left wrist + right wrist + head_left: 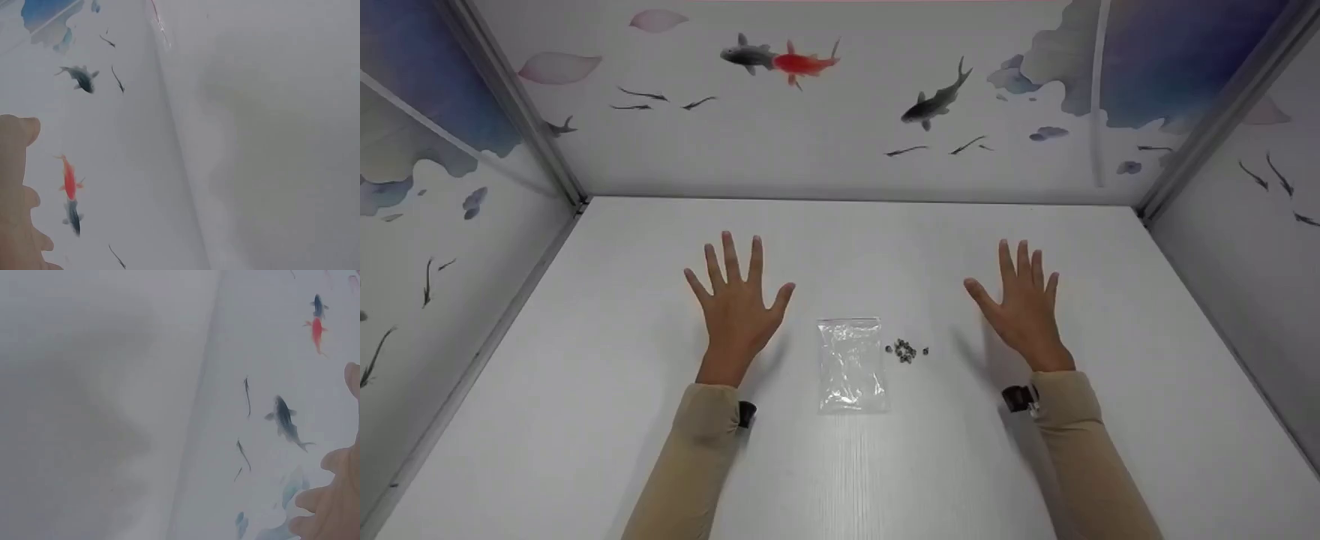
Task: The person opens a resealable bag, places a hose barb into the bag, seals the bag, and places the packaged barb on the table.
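Note:
A clear plastic zip bag lies flat on the white table, between the two hands. Just to its right is a small cluster of shiny metallic pieces, too small to tell their kind; a few lie slightly apart. My left hand is spread with straight fingers, left of the bag, holding nothing. On the other side my right hand is also spread and holds nothing, to the right of the metallic pieces. Each wrist view catches only part of its hand at the edge: the left hand and the right hand.
The white table is bounded by a back wall printed with fish and by side walls. Grey metal posts stand at the back corners. Dark bands show at both wrists, beside the tan sleeves.

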Demonstrator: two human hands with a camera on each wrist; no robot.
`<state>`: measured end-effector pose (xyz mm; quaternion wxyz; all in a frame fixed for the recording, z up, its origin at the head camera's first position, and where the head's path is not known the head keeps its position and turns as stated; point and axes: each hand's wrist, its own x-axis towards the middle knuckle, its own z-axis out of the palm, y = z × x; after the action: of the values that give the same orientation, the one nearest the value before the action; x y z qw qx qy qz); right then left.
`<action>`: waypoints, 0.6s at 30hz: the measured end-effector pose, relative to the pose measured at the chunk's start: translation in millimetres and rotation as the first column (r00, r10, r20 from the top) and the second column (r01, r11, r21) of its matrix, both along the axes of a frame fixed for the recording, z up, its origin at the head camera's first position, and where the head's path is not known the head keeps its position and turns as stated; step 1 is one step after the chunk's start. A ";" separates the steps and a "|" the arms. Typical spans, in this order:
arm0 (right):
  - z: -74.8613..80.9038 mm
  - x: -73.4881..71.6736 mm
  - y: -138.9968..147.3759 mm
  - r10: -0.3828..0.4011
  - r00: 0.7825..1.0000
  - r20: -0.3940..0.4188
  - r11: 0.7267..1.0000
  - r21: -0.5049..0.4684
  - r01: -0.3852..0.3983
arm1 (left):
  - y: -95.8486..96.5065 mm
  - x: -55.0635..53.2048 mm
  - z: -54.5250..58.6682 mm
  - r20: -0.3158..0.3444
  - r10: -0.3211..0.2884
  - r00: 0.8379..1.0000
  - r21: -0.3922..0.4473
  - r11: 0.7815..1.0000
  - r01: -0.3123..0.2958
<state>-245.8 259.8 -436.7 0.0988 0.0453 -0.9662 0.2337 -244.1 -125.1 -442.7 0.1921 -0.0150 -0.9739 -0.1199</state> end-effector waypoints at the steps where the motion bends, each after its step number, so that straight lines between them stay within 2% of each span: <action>1: 2.4 -0.4 -1.6 0.022 1.000 0.008 0.999 -0.024 -0.021 | 0.8 1.8 1.5 0.000 -0.007 1.000 0.015 1.000 0.007; 3: 7.0 -1.8 -4.6 0.080 0.996 0.032 0.995 -0.068 -0.077 | 3.2 6.6 4.5 0.011 -0.040 0.999 0.058 0.998 0.040; 6: 12.7 -5.5 -10.8 0.186 0.981 0.062 0.979 -0.090 -0.181 | 6.6 15.0 8.8 0.053 -0.127 0.990 0.119 0.986 0.120; 8: 15.6 -7.5 -15.3 0.259 0.961 0.098 0.964 -0.092 -0.250 | 8.7 20.9 10.1 0.098 -0.204 0.974 0.147 0.971 0.188; 10: 16.6 -9.2 -20.6 0.326 0.936 0.132 0.945 -0.078 -0.318 | 10.2 26.9 9.1 0.145 -0.290 0.946 0.169 0.949 0.265; 12: 14.8 -11.1 -26.4 0.384 0.907 0.171 0.923 -0.064 -0.379 | 11.4 33.1 6.0 0.202 -0.380 0.903 0.188 0.920 0.345; 13: 13.7 -11.7 -29.4 0.414 0.891 0.187 0.910 -0.054 -0.411 | 12.0 36.4 4.2 0.231 -0.426 0.875 0.197 0.901 0.386; 15: 10.1 -13.4 -35.5 0.463 0.860 0.215 0.883 -0.026 -0.469 | 13.7 42.8 0.4 0.295 -0.504 0.812 0.222 0.863 0.454; 18: 5.1 -15.3 -44.6 0.511 0.819 0.260 0.845 0.019 -0.534 | 17.3 51.1 -4.3 0.391 -0.586 0.710 0.240 0.809 0.536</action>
<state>-261.1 215.2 -431.6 -0.0913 0.2838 -0.9309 0.2112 -193.0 -107.8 -447.0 -0.0822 -0.2718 -0.9320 -0.2252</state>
